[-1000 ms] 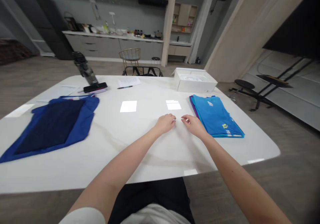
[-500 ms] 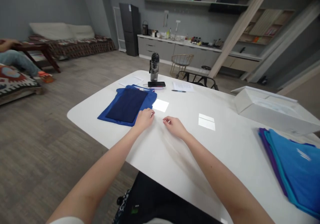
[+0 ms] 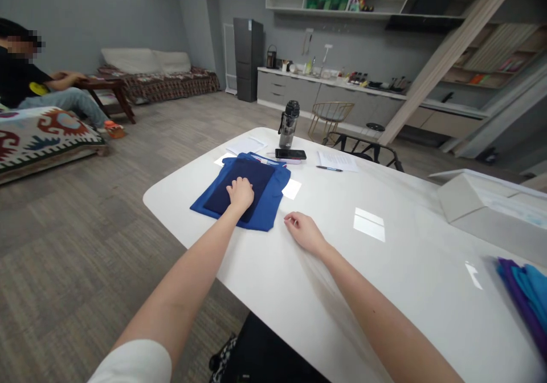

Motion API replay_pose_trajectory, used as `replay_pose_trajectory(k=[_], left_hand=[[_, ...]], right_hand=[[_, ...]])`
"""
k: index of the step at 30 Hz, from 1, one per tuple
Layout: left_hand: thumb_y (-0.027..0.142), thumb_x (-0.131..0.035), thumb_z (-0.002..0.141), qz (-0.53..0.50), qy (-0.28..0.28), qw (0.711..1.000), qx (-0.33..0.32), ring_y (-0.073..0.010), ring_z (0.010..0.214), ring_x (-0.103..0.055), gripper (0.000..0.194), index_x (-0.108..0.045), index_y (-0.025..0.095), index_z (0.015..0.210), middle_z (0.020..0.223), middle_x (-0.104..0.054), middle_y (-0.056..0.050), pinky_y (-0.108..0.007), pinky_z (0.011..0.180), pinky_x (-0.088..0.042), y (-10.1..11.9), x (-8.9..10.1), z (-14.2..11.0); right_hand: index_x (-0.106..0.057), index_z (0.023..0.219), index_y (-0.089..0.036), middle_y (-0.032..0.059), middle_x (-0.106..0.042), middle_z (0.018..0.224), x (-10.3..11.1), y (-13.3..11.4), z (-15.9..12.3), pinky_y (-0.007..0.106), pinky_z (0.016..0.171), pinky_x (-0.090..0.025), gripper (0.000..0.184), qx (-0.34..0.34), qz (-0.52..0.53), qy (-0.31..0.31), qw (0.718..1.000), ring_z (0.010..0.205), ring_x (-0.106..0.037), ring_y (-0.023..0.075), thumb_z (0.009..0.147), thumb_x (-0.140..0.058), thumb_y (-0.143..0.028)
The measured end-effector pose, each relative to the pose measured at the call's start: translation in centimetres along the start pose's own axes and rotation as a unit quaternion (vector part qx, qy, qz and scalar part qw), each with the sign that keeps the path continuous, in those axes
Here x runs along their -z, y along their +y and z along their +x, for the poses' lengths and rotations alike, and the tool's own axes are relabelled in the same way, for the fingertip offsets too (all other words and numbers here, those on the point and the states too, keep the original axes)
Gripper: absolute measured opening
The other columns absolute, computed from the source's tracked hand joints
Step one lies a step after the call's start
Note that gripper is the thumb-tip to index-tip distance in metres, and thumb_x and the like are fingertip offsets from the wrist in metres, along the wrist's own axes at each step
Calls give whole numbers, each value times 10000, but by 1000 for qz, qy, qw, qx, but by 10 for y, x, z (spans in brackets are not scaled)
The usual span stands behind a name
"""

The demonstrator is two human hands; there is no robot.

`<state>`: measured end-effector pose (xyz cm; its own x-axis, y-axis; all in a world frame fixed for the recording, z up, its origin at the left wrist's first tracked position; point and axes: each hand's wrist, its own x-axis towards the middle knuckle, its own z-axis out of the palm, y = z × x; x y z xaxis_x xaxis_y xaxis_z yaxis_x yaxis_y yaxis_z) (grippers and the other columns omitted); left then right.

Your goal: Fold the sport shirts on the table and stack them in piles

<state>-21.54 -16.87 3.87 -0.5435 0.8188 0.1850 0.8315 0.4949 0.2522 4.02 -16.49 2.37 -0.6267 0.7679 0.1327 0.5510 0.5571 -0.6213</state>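
A blue shirt [image 3: 270, 209] lies spread on the white table [image 3: 333, 292], with a dark navy rectangular piece [image 3: 222, 196] flat over its middle. Whether that piece is separate cloth or part of the shirt, I cannot tell. My left hand [image 3: 241, 194] is over the navy piece, fingers bent down and slightly apart, with nothing visibly gripped. To the right of the shirt, just off its edge, my right hand [image 3: 306, 232] hovers low over the table. Its fingers are curled together near the thumb, and nothing shows in them.
Behind the shirt stand a water bottle [image 3: 289, 125], a phone [image 3: 290, 154], papers [image 3: 342, 161] and a pen [image 3: 329, 168]. On the right are a white box [image 3: 482, 212] and a stack of folded purple and blue clothes [image 3: 525, 292]. A person [image 3: 25, 81] sits at the far left.
My view has swung left, away from the folded stack and towards the blue shirt. Both hands have moved left over the table; my left hand has reached onto the navy piece.
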Motion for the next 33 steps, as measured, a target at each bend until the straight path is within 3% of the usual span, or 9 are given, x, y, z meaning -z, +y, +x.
replay_pose_trajectory(k=[5,9,14,17,19,23,27,31,33], left_hand=[[260,-312,1061,-13,83,996,-8,-316,1166,-534,326,-611,175,1160,1266,-597,-163,-476,983,-405,33,0,-15],[290,-320,1079,-51,93,992,-66,-278,1171,-535,302,-595,193,1157,1236,-606,-129,-459,1070,-367,81,-9,-35],[255,-349,1081,-144,-3,965,-219,-216,1188,-547,234,-580,221,1105,1219,-620,-77,-441,1173,-304,168,-34,-76],[221,-392,1061,-207,-68,930,-297,-219,1186,-568,202,-591,211,1094,1212,-639,-76,-494,1234,-237,224,-52,-108],[227,-448,1046,-220,-104,906,-346,-204,1156,-600,170,-617,219,1063,1182,-666,-57,-467,1249,-247,260,-63,-130],[225,-530,1005,-255,-215,820,-465,-198,1114,-641,146,-672,238,970,1107,-703,-33,-446,1269,-231,324,-80,-179],[207,-625,926,-300,-302,716,-552,-233,1154,-654,125,-698,251,834,1037,-724,-12,-462,1282,-201,367,-88,-226],[156,-690,857,-334,-394,606,-605,-240,1124,-684,176,-676,246,707,903,-744,13,-510,1284,-186,377,-80,-250],[185,-719,847,-338,-427,574,-612,-217,981,-717,155,-690,243,706,864,-749,19,-512,1258,-260,370,-71,-251]], right_hand=[[-724,1014,-249,33,-720,878,25,29,-29,337,738,-496,228,-31,21,33,999,753,-641,206,961,-526,-348],[-724,1012,-257,31,-715,853,45,57,-58,355,720,-509,250,-57,36,65,996,733,-644,217,949,-520,-386],[-731,1003,-266,31,-714,822,84,87,-101,346,690,-502,284,-99,44,110,988,694,-632,213,921,-530,-449],[-747,992,-243,33,-713,806,117,112,-129,332,669,-487,349,-149,41,141,978,664,-620,202,895,-540,-506],[-760,984,-216,47,-722,818,140,132,-149,331,666,-478,406,-194,37,167,966,659,-618,201,866,-549,-543],[-769,971,-178,72,-734,823,176,174,-188,339,682,-475,444,-282,32,219,933,673,-628,213,813,-574,-545],[-758,944,-186,68,-740,815,189,200,-220,342,733,-488,386,-312,38,270,910,743,-666,230,834,-573,-505],[-748,978,-188,80,-734,906,190,204,-236,365,842,-505,300,-293,-23,302,907,864,-671,240,878,-563,-401],[-747,1022,-178,105,-723,1006,191,201,-239,395,924,-496,273,-267,-88,311,908,967,-653,261,884,-583,-348]])
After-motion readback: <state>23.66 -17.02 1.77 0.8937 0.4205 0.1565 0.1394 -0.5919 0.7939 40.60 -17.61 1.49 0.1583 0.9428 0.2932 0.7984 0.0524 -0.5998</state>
